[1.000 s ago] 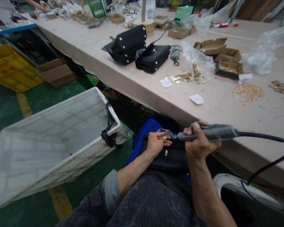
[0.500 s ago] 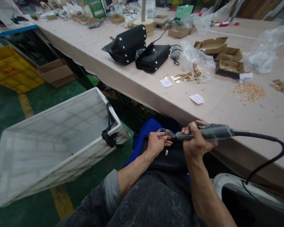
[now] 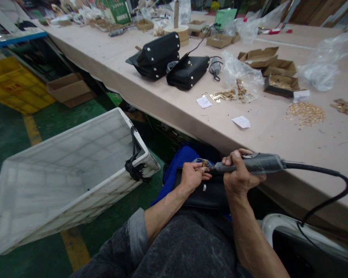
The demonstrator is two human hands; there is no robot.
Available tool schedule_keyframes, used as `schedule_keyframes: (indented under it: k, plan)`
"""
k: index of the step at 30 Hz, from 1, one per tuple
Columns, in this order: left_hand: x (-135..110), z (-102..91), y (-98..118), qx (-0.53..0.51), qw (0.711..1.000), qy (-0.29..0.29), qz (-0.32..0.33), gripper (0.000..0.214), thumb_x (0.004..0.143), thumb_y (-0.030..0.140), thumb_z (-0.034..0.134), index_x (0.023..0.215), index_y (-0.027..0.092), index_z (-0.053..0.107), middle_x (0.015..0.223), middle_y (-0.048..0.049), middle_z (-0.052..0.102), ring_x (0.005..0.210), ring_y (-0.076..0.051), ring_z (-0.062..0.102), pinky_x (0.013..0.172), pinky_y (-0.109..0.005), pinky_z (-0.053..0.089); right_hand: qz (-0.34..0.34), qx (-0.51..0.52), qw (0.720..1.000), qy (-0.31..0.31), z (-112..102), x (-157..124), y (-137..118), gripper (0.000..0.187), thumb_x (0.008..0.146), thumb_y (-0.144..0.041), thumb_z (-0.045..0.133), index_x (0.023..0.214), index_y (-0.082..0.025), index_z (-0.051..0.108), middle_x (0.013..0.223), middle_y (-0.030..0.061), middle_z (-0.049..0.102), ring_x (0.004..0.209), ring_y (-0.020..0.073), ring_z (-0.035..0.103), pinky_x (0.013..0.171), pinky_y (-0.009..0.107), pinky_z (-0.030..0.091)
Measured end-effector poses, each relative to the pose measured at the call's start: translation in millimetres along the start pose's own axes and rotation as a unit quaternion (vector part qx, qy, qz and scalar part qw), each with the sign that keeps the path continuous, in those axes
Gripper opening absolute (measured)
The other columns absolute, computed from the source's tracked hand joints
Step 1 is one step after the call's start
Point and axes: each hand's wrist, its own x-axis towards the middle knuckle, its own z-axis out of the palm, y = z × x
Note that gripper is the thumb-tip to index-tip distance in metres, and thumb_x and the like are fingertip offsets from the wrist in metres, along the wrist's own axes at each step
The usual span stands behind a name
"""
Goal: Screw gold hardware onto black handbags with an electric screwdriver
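Note:
A black handbag lies on my lap, over blue cloth. My left hand pinches a small gold metal fitting at the bag's top edge. My right hand is wrapped round a grey corded power screwdriver, held level, its tip touching the fitting. A black cable runs from the tool's rear off to the right and loops down.
A long pink worktable carries two black handbags, cardboard boxes, plastic bags, paper slips and heaps of gold fittings. A white plastic crate stands on the green floor at my left. A white seat edge is at lower right.
My right hand and the screwdriver have shifted slightly left, toward the fitting. My left hand keeps its pinch in the same spot.

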Motion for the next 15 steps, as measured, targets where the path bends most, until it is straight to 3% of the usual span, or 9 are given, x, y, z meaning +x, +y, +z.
schedule_keyframes:
  k: [7,15]
  plan:
    - [-2,0.5,1,-0.006,1.000,-0.001,-0.003,0.020,0.087,0.001,0.061,0.099,0.003,0.077,0.081,-0.0136,0.075,0.061,-0.018,0.074,0.054,-0.020,0.061,-0.023,-0.027,0.999,-0.014,3,-8,1,0.019,0.085,-0.026,0.077,0.091,-0.017,0.061,0.070,-0.0028,0.055,0.049,0.0124,0.051,0.054,0.031,0.051]
    - [1,-2.8,-3,-0.010,1.000,-0.029,0.006,0.023,0.081,0.008,0.061,0.095,0.006,0.078,0.086,-0.0142,0.076,0.064,-0.019,0.075,0.057,-0.021,0.061,-0.034,-0.092,0.993,-0.071,-2,-15,-7,0.018,0.087,-0.028,0.077,0.087,-0.018,0.062,0.069,-0.0028,0.054,0.052,0.0153,0.056,0.054,0.033,0.052]
